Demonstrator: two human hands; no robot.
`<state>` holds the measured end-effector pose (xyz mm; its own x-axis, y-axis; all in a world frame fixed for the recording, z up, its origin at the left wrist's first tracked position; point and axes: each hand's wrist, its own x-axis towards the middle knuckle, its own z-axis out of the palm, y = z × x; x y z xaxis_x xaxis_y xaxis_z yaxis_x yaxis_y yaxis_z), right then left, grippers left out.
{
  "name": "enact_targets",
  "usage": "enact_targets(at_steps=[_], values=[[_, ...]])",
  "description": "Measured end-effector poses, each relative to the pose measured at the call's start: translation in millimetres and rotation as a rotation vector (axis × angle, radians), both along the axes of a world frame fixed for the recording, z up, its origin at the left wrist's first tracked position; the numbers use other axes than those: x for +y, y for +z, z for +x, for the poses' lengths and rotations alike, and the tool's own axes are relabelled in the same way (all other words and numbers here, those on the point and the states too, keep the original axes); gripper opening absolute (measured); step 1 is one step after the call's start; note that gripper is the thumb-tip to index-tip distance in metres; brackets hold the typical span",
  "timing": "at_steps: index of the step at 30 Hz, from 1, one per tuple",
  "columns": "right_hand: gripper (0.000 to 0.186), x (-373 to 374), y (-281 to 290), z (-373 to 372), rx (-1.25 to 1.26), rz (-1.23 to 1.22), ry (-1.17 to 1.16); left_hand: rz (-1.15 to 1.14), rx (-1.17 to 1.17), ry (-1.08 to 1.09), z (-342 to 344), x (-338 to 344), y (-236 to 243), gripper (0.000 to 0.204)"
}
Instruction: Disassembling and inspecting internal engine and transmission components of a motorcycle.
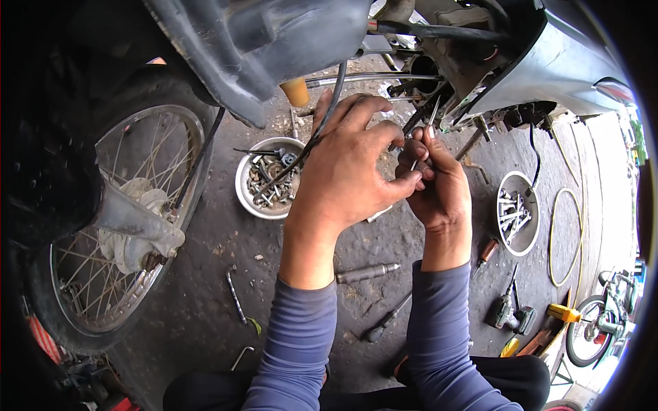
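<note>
My left hand [348, 164] is raised in the middle with its fingers curved and spread, thumb apart. Its fingertips come close to my right fingers; I see nothing held in it. Close beside it, my right hand [439, 185] has its fingers curled, and thumb and forefinger pinch a thin, pointed silvery metal piece [435, 111]. Its lower end is hidden in the fingers. Just beyond is the motorcycle's underside, with an open round metal part [423, 68]. A black cable [336, 96] hangs down across the left edge of my left hand.
Left stands a spoked wheel [147, 205]. One bowl [241, 179] holds bolts and small parts; another [528, 236] holds wrenches. On the floor lie a metal rod [368, 273], a screwdriver [387, 322], a cordless drill [510, 312] and a hex key [236, 294]. Grey bodywork [555, 65] overhangs right.
</note>
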<state>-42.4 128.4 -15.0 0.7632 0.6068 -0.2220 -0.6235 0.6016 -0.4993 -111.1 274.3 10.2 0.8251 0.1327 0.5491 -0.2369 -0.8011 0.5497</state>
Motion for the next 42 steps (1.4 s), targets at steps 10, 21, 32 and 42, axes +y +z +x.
enact_targets(at_steps=[10,21,32,42], values=[[0.019,4.3,1.4,5.4,-0.006,-0.049,0.018,0.037,0.099,0.029,1.8,2.0,2.8,0.038],[0.018,17.5,5.9,2.2,0.003,-0.064,-0.035,0.044,0.063,-0.011,4.3,6.5,2.6,0.032],[0.019,4.2,15.2,6.1,-0.051,-0.152,0.010,0.132,0.163,0.019,7.4,1.7,13.7,0.039],[0.020,11.3,12.1,2.4,-0.065,-0.308,-0.098,0.146,0.123,0.045,9.0,3.1,5.9,0.039]])
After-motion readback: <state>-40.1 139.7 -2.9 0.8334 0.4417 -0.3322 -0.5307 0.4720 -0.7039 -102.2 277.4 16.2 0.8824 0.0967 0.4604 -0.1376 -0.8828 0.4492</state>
